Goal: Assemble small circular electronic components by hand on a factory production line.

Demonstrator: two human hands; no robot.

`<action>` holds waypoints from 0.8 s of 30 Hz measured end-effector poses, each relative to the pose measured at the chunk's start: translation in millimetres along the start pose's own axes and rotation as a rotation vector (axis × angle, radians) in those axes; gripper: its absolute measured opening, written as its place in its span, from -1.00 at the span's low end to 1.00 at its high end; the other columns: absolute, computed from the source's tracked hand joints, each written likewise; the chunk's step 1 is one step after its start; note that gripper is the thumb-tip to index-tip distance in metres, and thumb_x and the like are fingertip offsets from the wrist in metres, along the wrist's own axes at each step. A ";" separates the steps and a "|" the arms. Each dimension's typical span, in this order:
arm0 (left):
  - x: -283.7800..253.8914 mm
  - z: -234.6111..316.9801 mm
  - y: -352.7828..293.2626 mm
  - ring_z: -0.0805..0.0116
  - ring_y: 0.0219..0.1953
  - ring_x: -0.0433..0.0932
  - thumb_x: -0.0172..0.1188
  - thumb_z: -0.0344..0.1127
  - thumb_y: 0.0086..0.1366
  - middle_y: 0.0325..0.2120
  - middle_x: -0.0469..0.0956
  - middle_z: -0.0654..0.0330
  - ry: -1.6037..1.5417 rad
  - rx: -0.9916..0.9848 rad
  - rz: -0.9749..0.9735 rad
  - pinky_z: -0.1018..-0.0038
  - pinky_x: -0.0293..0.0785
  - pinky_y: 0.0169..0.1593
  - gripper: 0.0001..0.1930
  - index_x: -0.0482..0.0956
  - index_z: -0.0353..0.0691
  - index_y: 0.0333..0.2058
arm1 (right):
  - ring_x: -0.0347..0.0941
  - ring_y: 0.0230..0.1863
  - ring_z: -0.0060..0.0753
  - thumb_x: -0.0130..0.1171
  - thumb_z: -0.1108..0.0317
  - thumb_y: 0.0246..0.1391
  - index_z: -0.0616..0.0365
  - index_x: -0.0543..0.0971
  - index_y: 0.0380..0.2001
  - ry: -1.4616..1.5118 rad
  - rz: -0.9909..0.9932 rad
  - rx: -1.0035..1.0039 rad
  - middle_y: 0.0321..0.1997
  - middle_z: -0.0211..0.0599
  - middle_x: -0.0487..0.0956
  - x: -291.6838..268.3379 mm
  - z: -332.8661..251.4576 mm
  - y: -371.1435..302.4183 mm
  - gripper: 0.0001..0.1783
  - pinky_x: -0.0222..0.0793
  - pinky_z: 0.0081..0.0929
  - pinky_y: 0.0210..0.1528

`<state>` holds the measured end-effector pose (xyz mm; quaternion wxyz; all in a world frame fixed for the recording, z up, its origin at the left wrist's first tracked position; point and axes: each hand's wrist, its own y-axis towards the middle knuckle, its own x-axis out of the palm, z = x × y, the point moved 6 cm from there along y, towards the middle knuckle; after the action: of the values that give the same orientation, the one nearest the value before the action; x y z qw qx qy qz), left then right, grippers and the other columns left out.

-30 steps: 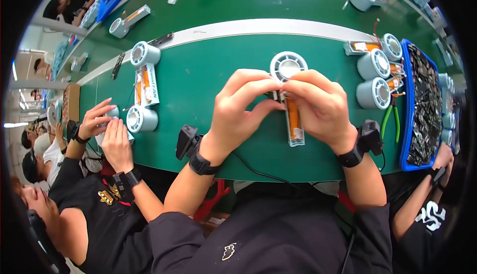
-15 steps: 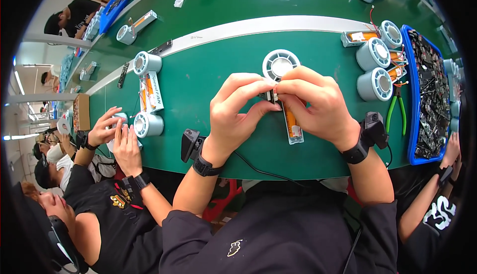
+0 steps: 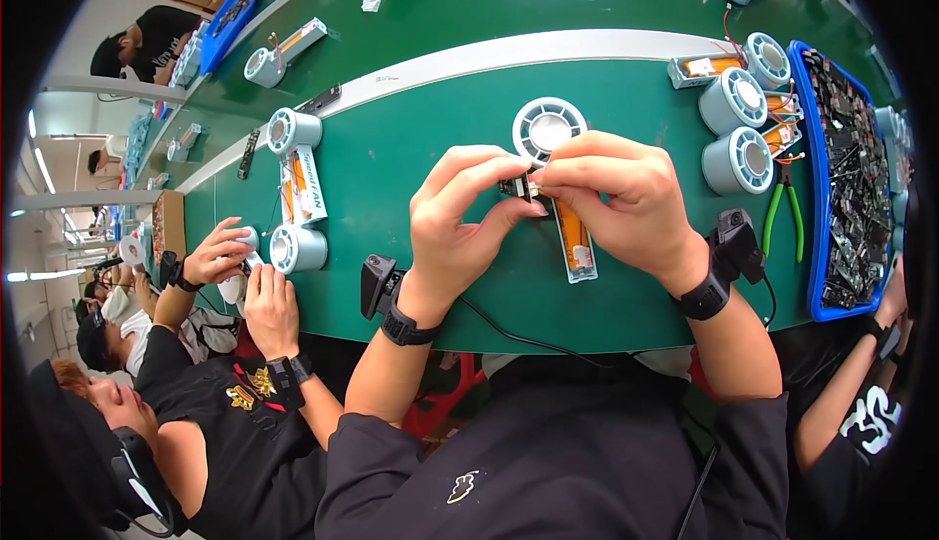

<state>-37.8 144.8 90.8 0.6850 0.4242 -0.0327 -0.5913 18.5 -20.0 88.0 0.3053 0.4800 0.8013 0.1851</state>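
Observation:
My left hand [image 3: 458, 217] pinches a small black circuit board [image 3: 514, 187] between thumb and fingertips. My right hand [image 3: 626, 205] meets it there, its thumb and forefinger closed on a small pale connector [image 3: 534, 188] at the board's edge. Whether the connector is seated in the board is too small to tell. Just beyond the fingertips lies a light-blue handheld fan [image 3: 550, 126], its round head facing up. Its open handle, with an orange battery [image 3: 574, 237] inside, runs toward me and is partly hidden under my right hand.
Several fan units with exposed batteries [image 3: 736, 100] lie at right, beside green-handled pliers [image 3: 782, 222] and a blue tray [image 3: 818, 286] full of black boards. Another fan [image 3: 296, 247] is at left, near a co-worker's hands [image 3: 259, 281]. A black cable [image 3: 514, 333] crosses the table's near edge.
The board has tilted slightly in my fingers, so more of its dark side shows to the left. Both hands stay close together. At left, the co-worker's hands have shifted around a pale part.

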 end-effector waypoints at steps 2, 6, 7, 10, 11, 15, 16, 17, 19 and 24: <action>0.0 -0.2 0.6 0.24 -0.20 0.68 0.59 -0.50 -0.05 -0.21 0.67 0.14 -0.012 -0.003 -0.008 0.41 0.66 -0.17 -0.56 0.70 -0.25 -0.13 | 0.65 -0.37 -0.32 0.37 0.66 -0.02 0.20 0.72 -0.27 -0.014 0.014 0.004 -0.29 -0.23 0.69 0.5 -2.9 0.1 -0.78 0.53 -0.49 -0.36; 0.7 -0.8 0.2 0.24 -0.20 0.68 0.59 -0.49 -0.05 -0.21 0.67 0.15 -0.027 -0.007 -0.014 0.41 0.66 -0.17 -0.57 0.71 -0.25 -0.14 | 0.65 -0.37 -0.28 0.36 0.66 -0.01 0.21 0.72 -0.25 -0.061 0.024 0.013 -0.28 -0.20 0.69 1.4 -5.2 -1.5 -0.78 0.54 -0.47 -0.36; 0.0 -0.5 0.3 0.24 -0.20 0.68 0.60 -0.49 -0.06 -0.22 0.67 0.15 -0.013 0.000 -0.009 0.41 0.66 -0.17 -0.57 0.71 -0.24 -0.14 | 0.65 -0.38 -0.27 0.36 0.66 -0.01 0.22 0.71 -0.25 -0.076 0.013 0.008 -0.27 -0.19 0.69 2.3 -5.2 -1.4 -0.78 0.54 -0.46 -0.37; 0.1 1.0 -1.1 0.25 -0.22 0.67 0.60 -0.49 -0.07 -0.23 0.66 0.16 0.002 0.026 0.016 0.41 0.66 -0.18 -0.57 0.72 -0.23 -0.15 | 0.63 -0.40 -0.30 0.35 0.66 0.00 0.23 0.71 -0.24 -0.078 -0.013 -0.008 -0.26 -0.19 0.69 2.3 -6.5 -0.7 -0.78 0.52 -0.47 -0.39; 0.2 2.1 -2.1 0.25 -0.22 0.67 0.60 -0.50 -0.07 -0.23 0.66 0.16 -0.001 0.045 0.036 0.41 0.65 -0.18 -0.57 0.72 -0.23 -0.16 | 0.62 -0.43 -0.34 0.34 0.66 0.00 0.23 0.71 -0.24 -0.066 -0.027 -0.016 -0.26 -0.20 0.70 1.9 -7.8 -0.3 -0.77 0.50 -0.49 -0.41; -1.7 5.3 -4.2 0.26 -0.26 0.65 0.59 -0.54 -0.10 -0.26 0.65 0.18 0.052 0.107 0.088 0.43 0.62 -0.22 -0.57 0.73 -0.20 -0.17 | 0.53 -0.52 -0.52 0.33 0.65 0.01 0.25 0.72 -0.23 0.042 -0.034 0.093 -0.29 -0.24 0.70 2.2 -11.4 -0.3 -0.78 0.41 -0.58 -0.48; -2.8 6.5 -5.0 0.26 -0.27 0.64 0.59 -0.55 -0.11 -0.27 0.65 0.19 0.082 0.126 0.107 0.43 0.61 -0.23 -0.56 0.73 -0.19 -0.18 | 0.49 -0.56 -0.59 0.32 0.65 0.01 0.26 0.72 -0.23 0.092 -0.032 0.150 -0.31 -0.26 0.71 3.5 -10.3 -1.3 -0.78 0.38 -0.62 -0.50; -2.9 6.9 -5.2 0.26 -0.27 0.64 0.59 -0.55 -0.11 -0.27 0.65 0.19 0.082 0.126 0.107 0.43 0.61 -0.23 -0.56 0.73 -0.19 -0.18 | 0.49 -0.56 -0.59 0.32 0.65 0.01 0.26 0.72 -0.23 0.092 -0.033 0.150 -0.31 -0.26 0.71 4.5 -11.2 -2.2 -0.78 0.38 -0.62 -0.50; -2.4 9.6 -6.1 0.27 -0.25 0.65 0.58 -0.60 -0.10 -0.26 0.65 0.15 0.118 0.164 0.095 0.43 0.62 -0.21 -0.59 0.73 -0.22 -0.20 | 0.41 -0.59 -0.69 0.32 0.64 0.02 0.27 0.73 -0.24 0.094 -0.023 0.190 -0.36 -0.30 0.70 7.1 -9.0 -5.1 -0.80 0.30 -0.66 -0.53; -1.7 13.0 -3.8 0.27 -0.25 0.64 0.56 -0.64 -0.10 -0.26 0.65 0.14 0.138 0.220 0.091 0.44 0.61 -0.22 -0.61 0.74 -0.21 -0.23 | 0.34 -0.63 -0.76 0.33 0.62 0.04 0.28 0.74 -0.27 0.118 0.014 0.242 -0.45 -0.37 0.68 7.5 -7.0 -6.0 -0.84 0.22 -0.67 -0.57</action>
<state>-48.3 139.4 97.5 0.6611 0.5346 -0.0693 -0.5218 7.3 -16.3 87.3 0.1962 0.5072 0.8310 0.1171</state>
